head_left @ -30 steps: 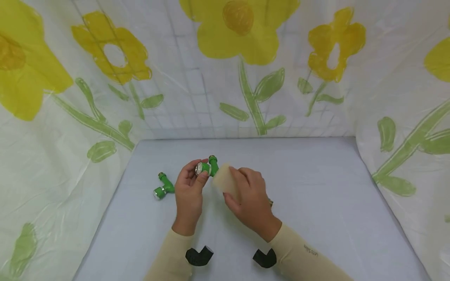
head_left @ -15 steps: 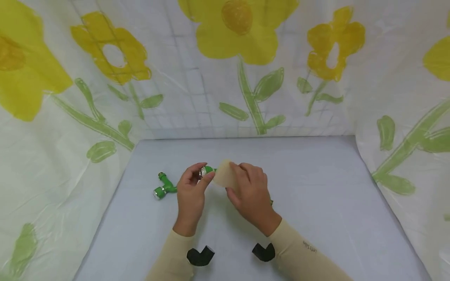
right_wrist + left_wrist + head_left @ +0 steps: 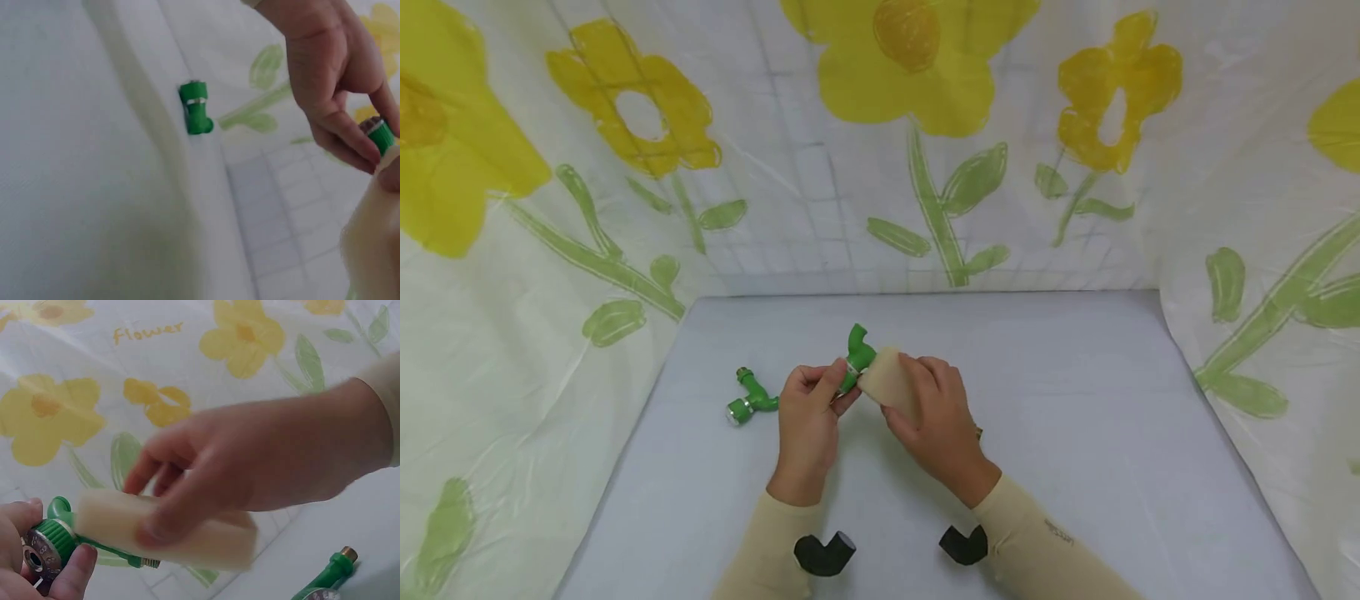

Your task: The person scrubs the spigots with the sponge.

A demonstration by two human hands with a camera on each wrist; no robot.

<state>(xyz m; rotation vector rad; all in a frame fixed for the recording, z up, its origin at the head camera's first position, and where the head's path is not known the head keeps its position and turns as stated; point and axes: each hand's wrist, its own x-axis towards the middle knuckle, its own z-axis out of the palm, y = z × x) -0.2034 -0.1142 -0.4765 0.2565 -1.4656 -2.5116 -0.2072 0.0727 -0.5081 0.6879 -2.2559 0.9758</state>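
My left hand (image 3: 808,417) pinches a green tap (image 3: 859,354) by its round handle, between thumb and fingers. In the left wrist view the silver face of that tap's handle (image 3: 60,540) and its threaded end are visible. My right hand (image 3: 942,421) grips a cream block that looks like a sponge (image 3: 887,382). The sponge (image 3: 115,519) lies against or just in front of the tap in the left wrist view; actual contact is hard to tell. The right wrist view shows the left hand (image 3: 334,81) with part of the handle beside the sponge's edge.
Left of my hands a second green tap (image 3: 751,398) lies on the pale tabletop (image 3: 1075,400). A third tap (image 3: 328,578) lies at the right, mostly hidden by my right hand in the head view. Flower-printed sheeting (image 3: 820,200) surrounds the table.
The left hand has turned the tap, so its spout now points up and its handle down. The right hand has shifted the sponge over the tap with small strokes.
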